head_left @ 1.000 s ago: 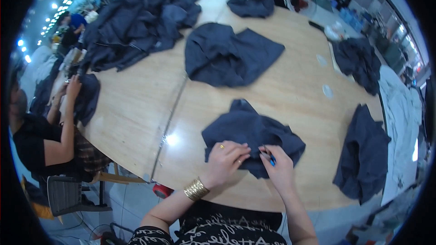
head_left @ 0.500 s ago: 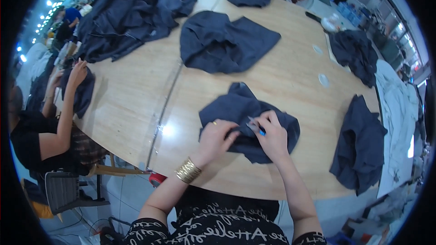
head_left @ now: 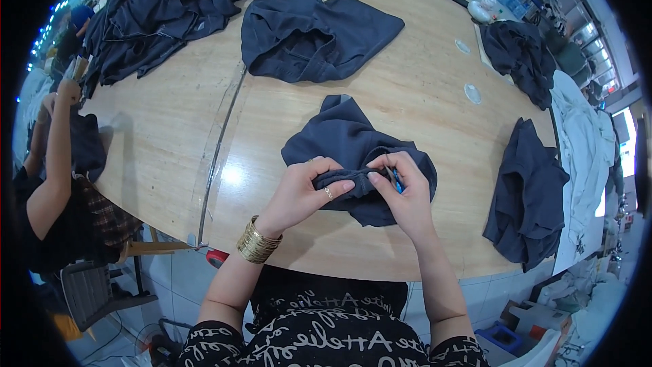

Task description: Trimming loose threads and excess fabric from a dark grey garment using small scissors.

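Note:
A dark navy garment [head_left: 339,129] lies bunched on the wooden table in front of me. My left hand [head_left: 305,194] is closed on its thick rolled edge, thumb on top. Beside it, my right hand [head_left: 404,187] pinches the same edge between thumb and forefinger. Tucked in that right palm is a small pair of thread snips [head_left: 397,182], showing blue between the fingers; the rest of the tool is hidden. Both hands hold the edge slightly raised, a short gap apart.
Another navy garment [head_left: 312,34] lies farther back, a large navy pile [head_left: 163,13] at far left. More dark garments [head_left: 526,197] sit along the right edge near white cloth [head_left: 584,156]. A seam [head_left: 221,143] crosses the table. A co-worker [head_left: 54,190] sits at left.
My right hand has turned and come to the garment's edge, its snips now tucked into the palm. Both hands grip the edge. The view has shifted, moving the table's things up and left.

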Action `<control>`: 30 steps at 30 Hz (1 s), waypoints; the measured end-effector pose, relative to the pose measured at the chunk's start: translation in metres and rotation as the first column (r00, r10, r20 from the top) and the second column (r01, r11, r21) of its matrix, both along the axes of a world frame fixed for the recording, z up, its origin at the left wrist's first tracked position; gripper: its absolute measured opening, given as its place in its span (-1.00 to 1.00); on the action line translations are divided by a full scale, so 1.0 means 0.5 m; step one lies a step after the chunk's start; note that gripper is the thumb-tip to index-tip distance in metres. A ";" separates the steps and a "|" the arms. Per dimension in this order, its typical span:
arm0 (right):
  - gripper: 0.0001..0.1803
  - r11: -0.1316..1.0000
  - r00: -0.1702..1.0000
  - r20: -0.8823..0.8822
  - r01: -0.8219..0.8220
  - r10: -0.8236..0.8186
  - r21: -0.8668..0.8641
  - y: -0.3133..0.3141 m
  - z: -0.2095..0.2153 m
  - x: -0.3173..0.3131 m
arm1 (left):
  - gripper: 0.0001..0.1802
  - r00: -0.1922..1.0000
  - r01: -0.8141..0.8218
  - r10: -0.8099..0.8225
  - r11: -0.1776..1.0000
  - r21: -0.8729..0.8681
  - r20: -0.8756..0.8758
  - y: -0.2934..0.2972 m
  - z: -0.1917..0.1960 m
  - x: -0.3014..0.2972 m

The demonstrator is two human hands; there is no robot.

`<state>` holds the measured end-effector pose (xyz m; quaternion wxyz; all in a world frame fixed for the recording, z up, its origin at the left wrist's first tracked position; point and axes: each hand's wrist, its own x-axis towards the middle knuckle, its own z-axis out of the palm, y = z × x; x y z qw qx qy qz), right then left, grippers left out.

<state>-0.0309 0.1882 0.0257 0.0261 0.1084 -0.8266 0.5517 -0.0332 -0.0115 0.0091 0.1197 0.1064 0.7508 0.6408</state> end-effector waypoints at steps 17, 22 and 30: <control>-0.69 0.861 0.744 -0.552 -0.061 0.376 0.504 -0.015 0.013 -0.008 | -0.68 0.986 0.129 -0.129 0.992 -0.007 -0.109 -0.005 -0.057 -0.016; -0.71 0.917 0.864 -0.414 -0.125 0.288 0.378 -0.023 0.011 -0.019 | -0.65 0.976 0.081 -0.112 0.983 -0.166 -0.185 -0.009 -0.028 -0.019; -0.74 0.931 0.882 -0.357 -0.201 0.307 0.304 -0.038 -0.006 -0.033 | -0.76 0.982 0.147 -0.161 0.980 -0.134 -0.100 -0.015 -0.031 -0.031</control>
